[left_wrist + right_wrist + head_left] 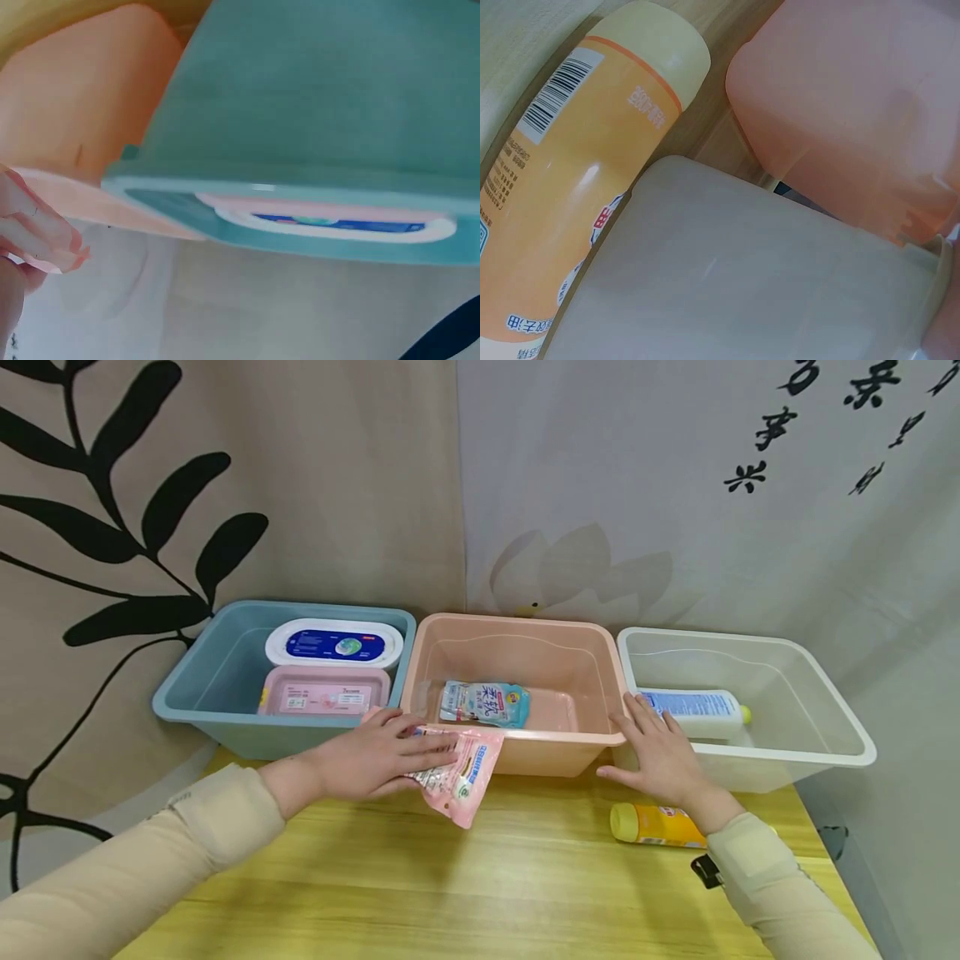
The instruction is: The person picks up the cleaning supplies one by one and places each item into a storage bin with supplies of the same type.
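Your cream sleeves (150, 868) cross a yellow wood-grain tabletop (525, 885) before pale cloth (345, 485) printed with black leaves (183, 497). Your left hand (375, 753) grips a pink plastic packet (471, 772) at the front of a peach plastic bin (551, 758); your right hand (662, 758), loosely spread, touches a white plastic bin (772, 772).

peach bin (536, 758): way in from above, room right of blue pouch (486, 703); pink packet (467, 777), left hand (382, 752) block front-left rim, right hand (663, 753) front-right corner | blue bin (236, 647): room left of white case (335, 645), pink case (322, 692) | white bin (798, 710): room right of white bottle (693, 723) | table (450, 893): room left of yellow bottle (662, 826)
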Motion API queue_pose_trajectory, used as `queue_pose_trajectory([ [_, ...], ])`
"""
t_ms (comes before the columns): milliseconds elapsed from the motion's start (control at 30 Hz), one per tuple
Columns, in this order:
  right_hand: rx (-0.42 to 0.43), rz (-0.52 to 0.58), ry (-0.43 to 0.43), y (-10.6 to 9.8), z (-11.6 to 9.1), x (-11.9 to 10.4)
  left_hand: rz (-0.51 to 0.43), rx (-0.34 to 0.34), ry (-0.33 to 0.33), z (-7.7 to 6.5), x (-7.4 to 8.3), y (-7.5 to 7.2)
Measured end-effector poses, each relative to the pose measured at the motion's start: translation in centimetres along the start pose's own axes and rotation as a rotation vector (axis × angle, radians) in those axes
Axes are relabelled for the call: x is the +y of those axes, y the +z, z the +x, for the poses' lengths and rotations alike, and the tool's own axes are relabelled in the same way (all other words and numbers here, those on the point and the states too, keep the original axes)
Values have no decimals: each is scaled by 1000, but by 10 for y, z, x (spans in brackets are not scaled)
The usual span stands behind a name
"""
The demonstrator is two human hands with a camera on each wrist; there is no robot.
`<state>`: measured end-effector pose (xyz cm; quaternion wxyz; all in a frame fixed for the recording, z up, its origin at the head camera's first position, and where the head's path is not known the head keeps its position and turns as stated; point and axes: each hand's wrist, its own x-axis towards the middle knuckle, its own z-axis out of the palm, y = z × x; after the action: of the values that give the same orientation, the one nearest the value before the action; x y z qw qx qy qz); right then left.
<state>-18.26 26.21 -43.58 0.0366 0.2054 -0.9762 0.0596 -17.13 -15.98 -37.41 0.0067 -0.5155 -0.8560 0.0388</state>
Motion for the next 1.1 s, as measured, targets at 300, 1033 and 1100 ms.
queue_pose_trajectory([
  [300, -7, 1, 4, -1, 0, -1, 17, -28, -14, 13, -7, -14],
  [1033, -6, 9, 1, -2, -1, -2, 76, 43, 20, 56, -23, -16],
  [1100, -6, 3, -2, -2, -1, -2, 70, 45, 14, 59, -24, -15],
])
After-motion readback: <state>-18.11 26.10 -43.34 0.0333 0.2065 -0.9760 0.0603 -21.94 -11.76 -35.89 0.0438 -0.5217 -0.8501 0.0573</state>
